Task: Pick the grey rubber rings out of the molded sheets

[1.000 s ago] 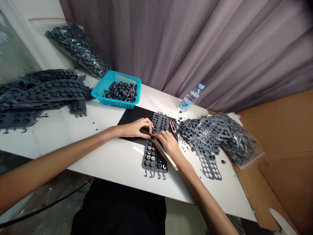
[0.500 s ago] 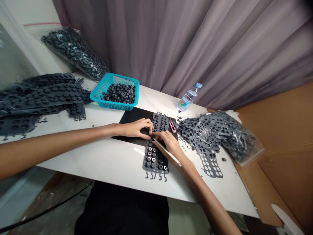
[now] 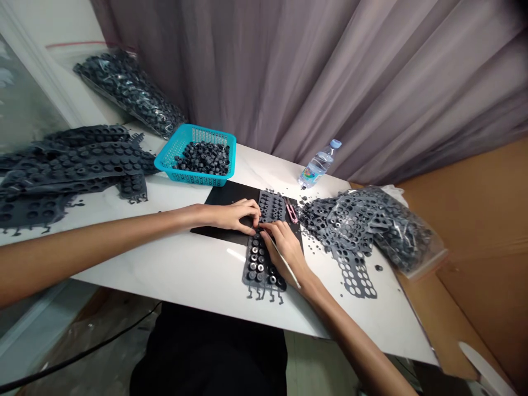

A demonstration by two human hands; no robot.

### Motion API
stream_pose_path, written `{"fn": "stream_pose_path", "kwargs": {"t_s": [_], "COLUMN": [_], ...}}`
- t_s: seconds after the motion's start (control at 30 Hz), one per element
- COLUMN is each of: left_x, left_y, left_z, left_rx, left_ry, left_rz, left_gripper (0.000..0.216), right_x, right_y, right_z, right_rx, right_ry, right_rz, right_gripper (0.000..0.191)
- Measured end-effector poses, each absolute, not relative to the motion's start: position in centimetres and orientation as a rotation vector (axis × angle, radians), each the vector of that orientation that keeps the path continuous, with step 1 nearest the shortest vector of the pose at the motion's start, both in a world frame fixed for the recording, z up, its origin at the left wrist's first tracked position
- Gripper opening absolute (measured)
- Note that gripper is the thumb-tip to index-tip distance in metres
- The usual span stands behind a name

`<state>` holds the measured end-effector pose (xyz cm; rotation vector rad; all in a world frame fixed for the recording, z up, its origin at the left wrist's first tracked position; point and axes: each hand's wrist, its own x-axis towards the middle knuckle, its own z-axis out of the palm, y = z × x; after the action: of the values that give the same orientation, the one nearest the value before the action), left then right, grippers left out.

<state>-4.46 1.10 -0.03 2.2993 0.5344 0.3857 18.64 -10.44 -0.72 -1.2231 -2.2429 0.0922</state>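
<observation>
A dark grey moulded rubber sheet (image 3: 249, 271) with rows of round plugs lies lengthwise in front of me, partly over a black mat (image 3: 214, 220). My left hand (image 3: 239, 215) is closed, thumb and fingertips pinching at the sheet's middle; the exact spot is hidden. Right beside it, my right hand (image 3: 286, 247) has its fingers closed around a thin white stick-like tool (image 3: 287, 266), and its fingertips meet the left ones at the sheet. Some round spots on the near half look shiny. Pink-handled snips (image 3: 292, 213) lie by the sheet's far right side.
A turquoise basket (image 3: 193, 177) of loose black plugs stands at the back left, before a filled plastic bag (image 3: 127, 91). More rubber sheets (image 3: 82, 159) pile up at left. Punched-out sheets (image 3: 350, 220), a second bag (image 3: 408, 242) and a water bottle (image 3: 318, 165) are on the right.
My right hand and the white tool have turned slightly, the tool now pointing more steeply toward me. The left hand stays pinched at nearly the same spot. The whole view has shifted a little.
</observation>
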Motion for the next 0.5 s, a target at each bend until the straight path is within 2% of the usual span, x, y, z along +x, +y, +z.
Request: {"fn": "stream_pose_path", "kwargs": {"t_s": [0.13,0.37,0.5], "left_x": [-4.7,-5.2,-5.2], "left_y": [1.0,0.3,-0.2], "left_z": [0.0,-0.1,-0.3], "left_rx": [2.306,2.268,2.261], "left_ry": [0.518,0.536,0.561], "left_rz": [0.377,0.425,0.480], "left_gripper": [0.028,0.026,0.025], "right_x": [19.6,26.4,27.5], "right_y": [-10.4,-8.8,-8.9], "right_z": [0.0,0.2,0.2], "right_rx": [-1.169,-1.560,-1.552], "right_ry": [-2.213,-1.904,-1.896], "right_rz": [0.178,-0.205,-0.076], "right_gripper": [0.027,0.032,0.044]}}
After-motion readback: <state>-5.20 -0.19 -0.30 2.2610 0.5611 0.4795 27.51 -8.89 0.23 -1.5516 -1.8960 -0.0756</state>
